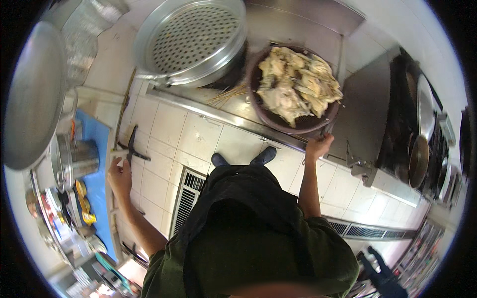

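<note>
Though of unclear grip, right fingers (325, 139) beside brown basket (272, 123), left fingers (113, 167) loosely parted, yellow packet (89, 218) (print illegible).

Plastic basket (271, 123): dull purplish brown. Poultry pieces (298, 84) in it: pale cream, patches of yellow. Steamer pot (211, 67): silver-grey, its tray (194, 37) dotted with rows of dark holes. Thin sticks (228, 95): tan. Desk (293, 25): steel grey. Floor tiles (198, 134): off-white, darker gridlines. Drain grate (186, 201): black-and-pale stripes. Apron (238, 181): black. Shirt (323, 253): dark green. Shoes (263, 155): dark blue.
</note>
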Tool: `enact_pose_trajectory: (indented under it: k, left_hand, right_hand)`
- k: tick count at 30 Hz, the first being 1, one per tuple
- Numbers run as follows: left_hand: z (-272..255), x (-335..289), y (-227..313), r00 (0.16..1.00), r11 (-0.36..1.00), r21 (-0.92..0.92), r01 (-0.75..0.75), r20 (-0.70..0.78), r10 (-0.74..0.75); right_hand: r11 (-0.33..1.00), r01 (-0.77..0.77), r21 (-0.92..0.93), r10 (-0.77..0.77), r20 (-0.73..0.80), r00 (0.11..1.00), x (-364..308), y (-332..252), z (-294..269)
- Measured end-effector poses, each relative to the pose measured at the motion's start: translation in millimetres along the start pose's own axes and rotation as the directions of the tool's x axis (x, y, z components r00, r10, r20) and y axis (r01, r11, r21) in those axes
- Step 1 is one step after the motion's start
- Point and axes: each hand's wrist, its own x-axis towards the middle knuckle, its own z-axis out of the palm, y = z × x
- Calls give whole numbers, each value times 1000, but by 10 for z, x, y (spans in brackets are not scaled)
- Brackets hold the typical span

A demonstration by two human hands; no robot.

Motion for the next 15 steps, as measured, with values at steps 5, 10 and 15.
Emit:
enact_pose_trajectory:
  k: [5, 10, 15]
  left_hand:
    - [-38, -393, -671, 994, 994, -72, 82, -65, -87]
    - [-269, -640, -1425, 971, 982, -84, 172, -154, -183]
    - [-565, -1075, -2554, 914, 920, -218, 327, -176, -366]
  right_hand:
    - [996, 67, -53, -79, -280, 957, -228, 35, -147]
    - [919, 393, -24, -377, -347, 859, -408, -356, -425]
    - [730, 674, 110, -658, -154, 738, -1374, -1229, -202]
